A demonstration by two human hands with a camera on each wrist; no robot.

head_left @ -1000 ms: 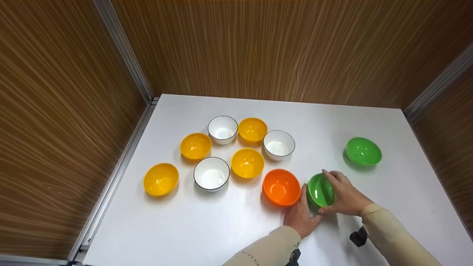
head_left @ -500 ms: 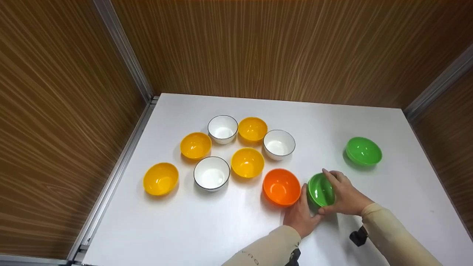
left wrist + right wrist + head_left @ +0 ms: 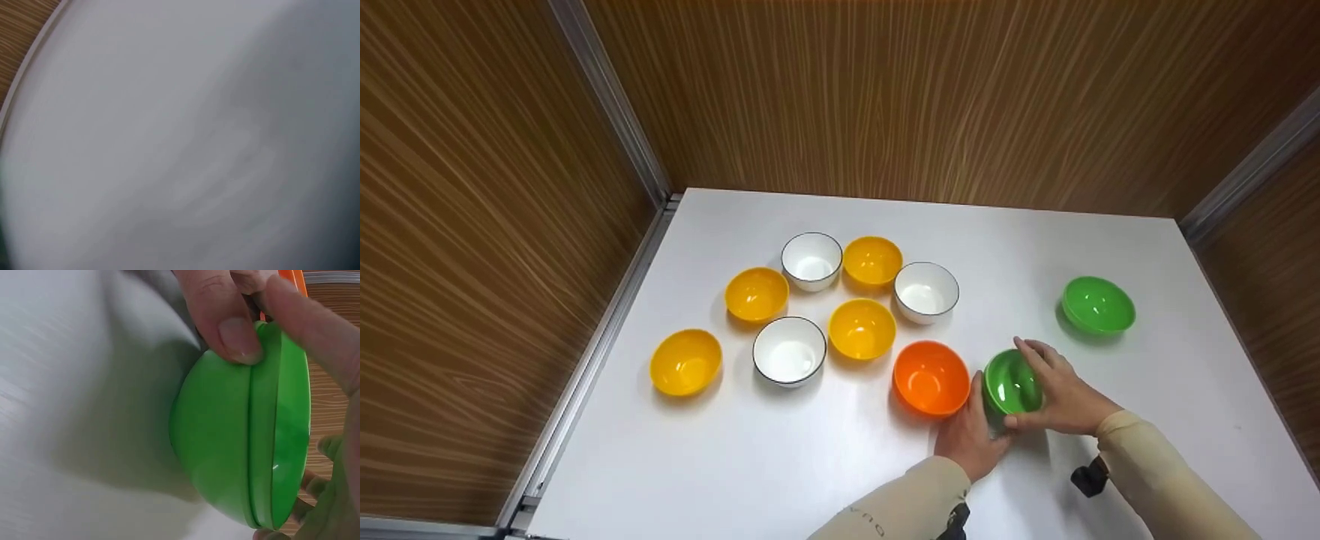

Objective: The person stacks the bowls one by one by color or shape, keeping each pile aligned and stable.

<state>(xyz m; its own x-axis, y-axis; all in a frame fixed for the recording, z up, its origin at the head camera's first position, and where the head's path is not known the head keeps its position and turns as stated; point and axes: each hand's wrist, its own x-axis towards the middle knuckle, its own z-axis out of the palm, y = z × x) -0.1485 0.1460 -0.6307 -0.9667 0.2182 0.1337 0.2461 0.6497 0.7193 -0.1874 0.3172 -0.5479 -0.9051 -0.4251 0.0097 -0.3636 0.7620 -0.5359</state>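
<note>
Two nested green bowls (image 3: 1011, 381) stand to the right of the orange bowl (image 3: 931, 379) on the white table. My left hand (image 3: 969, 442) holds the lower bowl from the front left, its thumb (image 3: 239, 340) pressing at the seam between the two rims. From the right, my right hand (image 3: 1061, 394) spans the upper bowl (image 3: 289, 433), thumb and fingers curved about its rim. Seen from the right wrist, the rims lie close together, with a narrow line between them. Only a blurred pale surface (image 3: 112, 112) shows in the left wrist view.
Another green bowl (image 3: 1099, 305) sits at the far right. Several yellow bowls (image 3: 862, 328) and three white bowls with dark rims (image 3: 789, 350) spread over the left and middle. Wooden panels (image 3: 885, 97) enclose the table's back and sides.
My right hand has shifted very slightly up and away from the front, and the inside of the upper green bowl shows a little more. My left hand and the other bowls have stayed put.
</note>
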